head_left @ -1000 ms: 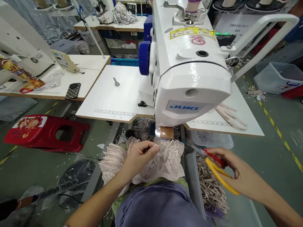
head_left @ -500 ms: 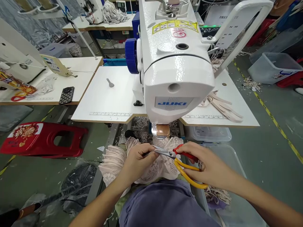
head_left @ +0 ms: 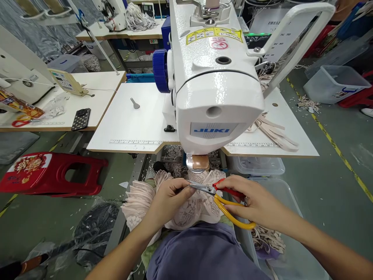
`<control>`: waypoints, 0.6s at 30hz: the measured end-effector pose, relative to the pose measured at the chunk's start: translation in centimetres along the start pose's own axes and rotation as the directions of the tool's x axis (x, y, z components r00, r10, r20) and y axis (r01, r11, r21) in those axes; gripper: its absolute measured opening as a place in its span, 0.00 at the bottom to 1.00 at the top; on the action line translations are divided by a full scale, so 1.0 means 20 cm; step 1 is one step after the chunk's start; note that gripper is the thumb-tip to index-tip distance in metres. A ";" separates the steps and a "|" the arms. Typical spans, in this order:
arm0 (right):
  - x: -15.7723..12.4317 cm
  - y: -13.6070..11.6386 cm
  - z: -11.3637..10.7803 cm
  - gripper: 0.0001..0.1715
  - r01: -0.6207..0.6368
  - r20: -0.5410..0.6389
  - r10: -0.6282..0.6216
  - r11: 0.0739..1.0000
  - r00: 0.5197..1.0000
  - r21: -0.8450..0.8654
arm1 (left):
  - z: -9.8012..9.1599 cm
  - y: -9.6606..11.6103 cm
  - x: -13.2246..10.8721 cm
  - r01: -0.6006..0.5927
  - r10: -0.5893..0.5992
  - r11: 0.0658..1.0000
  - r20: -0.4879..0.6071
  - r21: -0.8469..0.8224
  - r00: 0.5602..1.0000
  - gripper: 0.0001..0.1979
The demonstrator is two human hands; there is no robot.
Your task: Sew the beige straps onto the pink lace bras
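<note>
Scissors (head_left: 231, 212) with one red and one yellow handle are in my right hand (head_left: 255, 198), its fingers wrapped round the handles. Their blades point left and reach the fingertips of my left hand (head_left: 171, 200). That hand is pinched closed at the blade tips; whatever lies between its finger and thumb is too small to make out. Beneath both hands, pale pink lace bra pieces (head_left: 186, 214) lie across my lap, with a gathered bundle of the same lace (head_left: 140, 198) to the left of my left hand.
A white JUKI sewing machine (head_left: 218, 105) stands right ahead on a white table (head_left: 131, 120). Beige strips (head_left: 274, 134) lie at its right. A clear plastic bin (head_left: 291, 202) holding scraps sits by my right arm. A red stool (head_left: 55, 173) is on the left.
Both hands and the scissors stay almost in place. The view has shifted only very slightly.
</note>
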State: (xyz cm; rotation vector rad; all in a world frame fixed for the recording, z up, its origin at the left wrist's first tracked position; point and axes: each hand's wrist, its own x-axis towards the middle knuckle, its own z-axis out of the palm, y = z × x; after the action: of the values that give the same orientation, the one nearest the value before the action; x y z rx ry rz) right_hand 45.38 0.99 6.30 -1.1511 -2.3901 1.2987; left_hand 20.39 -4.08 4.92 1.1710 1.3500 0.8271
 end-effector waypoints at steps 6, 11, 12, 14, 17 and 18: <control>-0.01 0.00 -0.01 0.18 -0.021 -0.002 0.021 1.000 1.000 0.005 | 0.00 0.00 0.00 0.040 -0.040 0.999 0.011 0.009 0.999 0.18; -0.06 0.08 -0.03 0.17 -0.089 -0.033 0.089 0.996 0.996 -0.017 | 0.00 -0.03 0.00 0.071 -0.071 0.997 -0.015 0.042 0.997 0.20; -0.07 0.11 -0.05 0.17 -0.107 -0.044 0.105 0.994 0.993 -0.034 | 0.00 -0.05 0.00 0.076 -0.075 0.996 -0.022 0.045 0.997 0.20; -0.07 0.19 -0.10 0.16 -0.142 -0.085 0.136 0.987 0.987 -0.075 | -0.01 -0.07 0.00 0.075 -0.072 0.995 -0.043 0.062 0.996 0.19; -0.02 0.30 -0.19 0.14 -0.182 -0.223 0.144 0.970 0.964 -0.163 | 0.02 -0.10 0.01 0.045 -0.038 0.995 -0.077 0.085 0.996 0.18; 0.02 0.33 -0.22 0.14 -0.191 -0.282 0.128 0.960 0.951 -0.207 | 0.04 -0.10 0.02 0.035 -0.029 0.996 -0.070 0.087 0.997 0.19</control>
State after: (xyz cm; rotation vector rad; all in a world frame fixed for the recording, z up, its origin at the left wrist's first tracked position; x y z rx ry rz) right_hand 50.84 6.16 3.65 -1.5077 -2.3296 0.8510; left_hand 20.81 -4.27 2.84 1.1954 1.4701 0.7980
